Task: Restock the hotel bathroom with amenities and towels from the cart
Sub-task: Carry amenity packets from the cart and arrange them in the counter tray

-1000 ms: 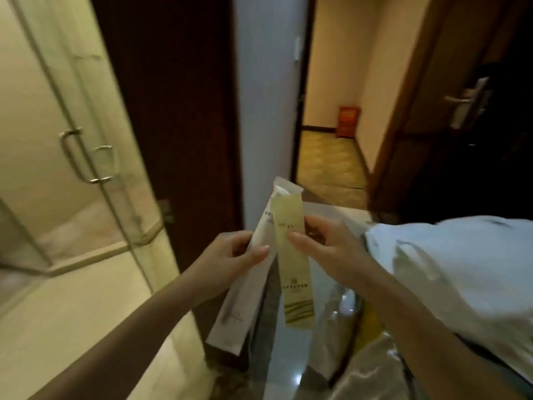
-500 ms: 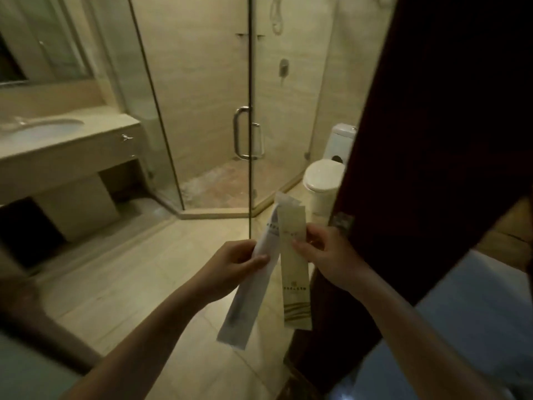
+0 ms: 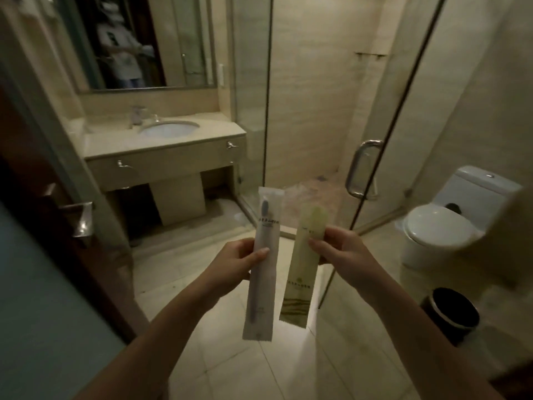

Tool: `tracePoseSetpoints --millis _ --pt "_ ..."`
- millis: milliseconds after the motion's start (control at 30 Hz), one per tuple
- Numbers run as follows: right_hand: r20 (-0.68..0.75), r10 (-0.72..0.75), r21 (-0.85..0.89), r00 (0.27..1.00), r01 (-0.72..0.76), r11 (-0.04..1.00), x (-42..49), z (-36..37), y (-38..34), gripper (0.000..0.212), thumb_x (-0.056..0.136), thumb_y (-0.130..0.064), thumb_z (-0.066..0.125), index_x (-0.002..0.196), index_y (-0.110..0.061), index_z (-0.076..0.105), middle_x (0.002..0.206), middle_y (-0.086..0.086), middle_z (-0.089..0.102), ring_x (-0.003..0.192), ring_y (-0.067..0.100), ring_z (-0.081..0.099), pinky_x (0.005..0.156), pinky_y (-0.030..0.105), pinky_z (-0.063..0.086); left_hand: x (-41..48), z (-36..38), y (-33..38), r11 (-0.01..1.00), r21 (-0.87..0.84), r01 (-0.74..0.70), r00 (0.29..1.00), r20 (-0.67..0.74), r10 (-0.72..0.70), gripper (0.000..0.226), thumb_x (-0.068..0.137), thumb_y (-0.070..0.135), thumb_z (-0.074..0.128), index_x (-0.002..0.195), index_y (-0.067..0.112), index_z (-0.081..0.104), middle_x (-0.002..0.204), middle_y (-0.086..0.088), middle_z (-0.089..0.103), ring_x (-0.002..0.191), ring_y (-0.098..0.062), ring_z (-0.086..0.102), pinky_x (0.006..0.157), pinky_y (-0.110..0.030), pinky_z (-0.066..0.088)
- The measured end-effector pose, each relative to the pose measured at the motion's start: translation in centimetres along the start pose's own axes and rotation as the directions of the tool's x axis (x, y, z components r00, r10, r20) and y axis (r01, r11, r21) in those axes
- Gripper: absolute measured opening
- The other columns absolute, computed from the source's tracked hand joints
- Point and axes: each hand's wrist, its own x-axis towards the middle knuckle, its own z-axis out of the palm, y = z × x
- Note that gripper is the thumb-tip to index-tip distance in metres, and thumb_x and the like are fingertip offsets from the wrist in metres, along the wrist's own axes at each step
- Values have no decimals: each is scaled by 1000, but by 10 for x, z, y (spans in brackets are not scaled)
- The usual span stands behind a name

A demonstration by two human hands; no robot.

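Person is standing at the bathroom doorway, both bare forearms reaching forward over the pale tiled floor. Left hand is pinching a long white paper sachet with a grey toothbrush showing through it, thumb lying across the front about a third of the way down, the other fingers curled behind. Right hand is pinching a long yellow-green translucent packet with striped print at its foot, thumb on the front near the upper part, fingers wrapped behind; what is inside is too blurred to tell. Both packets are hanging roughly upright in mid-air, side by side, just apart and not touching, held at about the same height. Beyond them: beige stone vanity counter with a white oval basin to the left, framed wall mirror above it. Glass shower enclosure at centre, its curved chrome door handle to the right of the packets. White toilet with closed lid is sitting at right, a round black waste bin near it on the floor. Metal door lever is showing at the left edge.
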Motion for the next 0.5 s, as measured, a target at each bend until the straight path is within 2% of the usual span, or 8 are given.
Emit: tracePoseSetpoints --millis 67,133,267,400,500 --pt "40 -17 39 999 15 999 32 11 1 17 91 -10 55 93 -25 63 93 4 67 88 23 64 76 35 55 17 -22 -6 1000 -17 14 998 -59 -15 13 94 26 50 106 29 54 102 11 62 91 -4 62 63 -17 52" --pt "90 -45 51 995 41 998 69 23 4 17 91 -11 54 94 -25 63 94 3 67 89 20 65 75 31 56 37 -44 -11 999 -29 27 992 -122 -30 17 94 26 49 111 26 53 104 9 62 94 -7 62 68 -20 53" --pt "152 -49 121 987 30 992 153 39 15 15 90 -12 55 93 -24 63 97 6 67 94 26 65 80 38 56 90 -86 -19 996 -79 31 970 -236 -49 12 93 24 49 103 32 52 104 8 61 97 -11 60 75 -26 53" --pt "210 -20 175 977 -17 984 241 43 21 13 90 -14 54 97 -23 61 101 5 66 96 21 64 82 36 55 154 -121 -22 995 -79 65 931 -353 -89 18 92 25 50 110 27 53 104 8 61 96 -12 62 73 -26 53" --pt "215 3 199 977 -47 979 303 43 28 15 90 -15 55 102 -14 63 102 7 67 96 21 64 81 36 55 197 -143 -26 988 -138 71 880 -458 -127 16 92 27 50 108 28 54 103 7 63 92 -10 64 66 -22 53"
